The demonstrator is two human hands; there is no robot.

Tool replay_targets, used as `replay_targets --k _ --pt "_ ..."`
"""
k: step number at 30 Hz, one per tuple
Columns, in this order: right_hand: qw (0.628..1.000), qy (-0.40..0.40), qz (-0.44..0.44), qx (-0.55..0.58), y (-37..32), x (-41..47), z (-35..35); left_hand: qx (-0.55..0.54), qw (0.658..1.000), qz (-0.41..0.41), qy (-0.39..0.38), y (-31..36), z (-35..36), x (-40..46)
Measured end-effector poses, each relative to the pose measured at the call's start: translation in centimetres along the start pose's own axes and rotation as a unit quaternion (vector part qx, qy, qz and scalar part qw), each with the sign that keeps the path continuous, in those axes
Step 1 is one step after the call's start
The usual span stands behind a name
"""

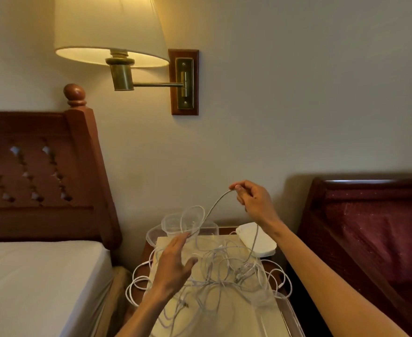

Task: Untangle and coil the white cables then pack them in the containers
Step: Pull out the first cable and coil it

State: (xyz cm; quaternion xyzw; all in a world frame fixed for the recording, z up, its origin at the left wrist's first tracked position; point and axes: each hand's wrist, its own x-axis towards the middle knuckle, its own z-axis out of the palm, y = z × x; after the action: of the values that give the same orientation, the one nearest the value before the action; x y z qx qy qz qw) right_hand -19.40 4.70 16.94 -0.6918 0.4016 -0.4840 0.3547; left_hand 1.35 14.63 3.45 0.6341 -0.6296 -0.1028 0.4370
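Now, right hand (253,203): pinching a white cable (214,206) aloft.
Left hand (173,266): hovering spread above the tangle (224,271).
Risk: pulling is tightening knots (likely).

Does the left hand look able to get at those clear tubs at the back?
Probably yes. The left hand hovers open just before the clear tubs, with only loose white cables lying around it.

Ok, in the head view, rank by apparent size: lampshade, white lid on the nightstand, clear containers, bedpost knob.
1. Lampshade, largest, though cut off by the frame.
2. Clear containers and white lid look alike; I won't rank them.
3. Bedpost knob, smallest, but it sits farther back.
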Motion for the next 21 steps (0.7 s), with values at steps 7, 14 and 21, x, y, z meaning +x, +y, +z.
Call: replay_targets --k 7,14,21 --pt "0.998 -0.034 -0.034 0.049 -3.9 1.1 -0.8 -0.088 0.996 -0.01 0.02 3.3 0.0 1.4" --pt "0.994 -0.065 -0.042 0.083 -6.7 2.0 -1.5 -0.2 0.975 0.005 -0.099 8.6 -1.1 2.4" --pt "0.987 -0.129 -0.064 0.067 -7.3 2.1 -1.4 -0.249 0.966 0.012 -0.07 11.2 -3.8 5.4"
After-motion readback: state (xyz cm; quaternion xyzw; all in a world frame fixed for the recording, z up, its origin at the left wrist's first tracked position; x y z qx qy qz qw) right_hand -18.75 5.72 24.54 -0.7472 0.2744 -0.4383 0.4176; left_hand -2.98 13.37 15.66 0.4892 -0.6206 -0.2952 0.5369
